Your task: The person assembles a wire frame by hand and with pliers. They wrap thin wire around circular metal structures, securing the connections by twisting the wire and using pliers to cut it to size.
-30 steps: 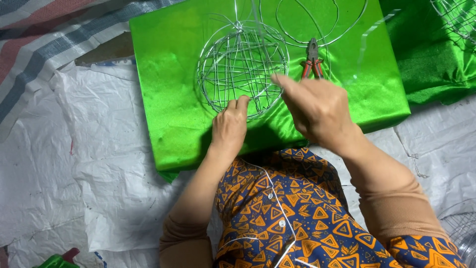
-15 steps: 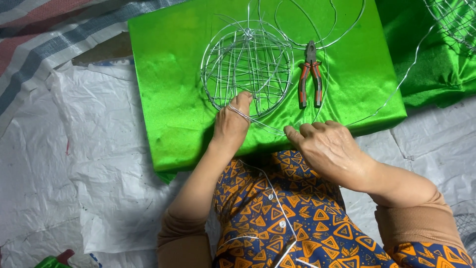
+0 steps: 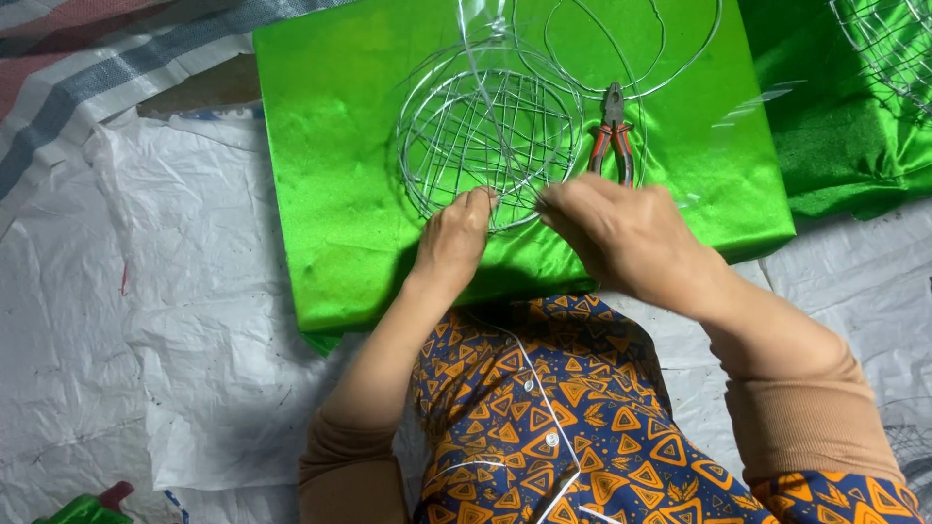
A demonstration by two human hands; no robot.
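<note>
Wire frame [image 3: 485,136], round and built of thin silver strands crossing inside several rings, lies flat on a green satin-covered board [image 3: 330,146]. All places below are taken from this frame.

Left hand [image 3: 454,243] sits at the frame's near edge, palm down, knuckles up. Its fingers are curled and drawn together, the tips pressed onto the lowest ring; whether a strand is actually pinched between them cannot be told, since the fingertips cover the spot.

Right hand [image 3: 626,233] is just to the right of the left hand, also at the frame's near edge. Its fingers are bunched and point toward the left hand, the tips touching wire at the rim. The two hands are close together with only a small gap between the fingertips. The grip under the fingers is hidden, so a firm pinch cannot be confirmed.

Pliers [image 3: 614,136], with red and black handles, lie on the green cloth just beside the frame's right side, jaws pointing away from the person, handles toward the right hand. No hand touches them.

Loose wire loops [image 3: 621,58] curve on the cloth beyond the frame, on its far right, partly overlapping it.

White plastic sheeting [image 3: 146,320] covers the floor left of and below the board. Striped fabric [image 3: 87,58] lies at the far left, beyond the frame. Second wire piece on green cloth [image 3: 893,49] shows well to the right, cut by the picture edge.
</note>
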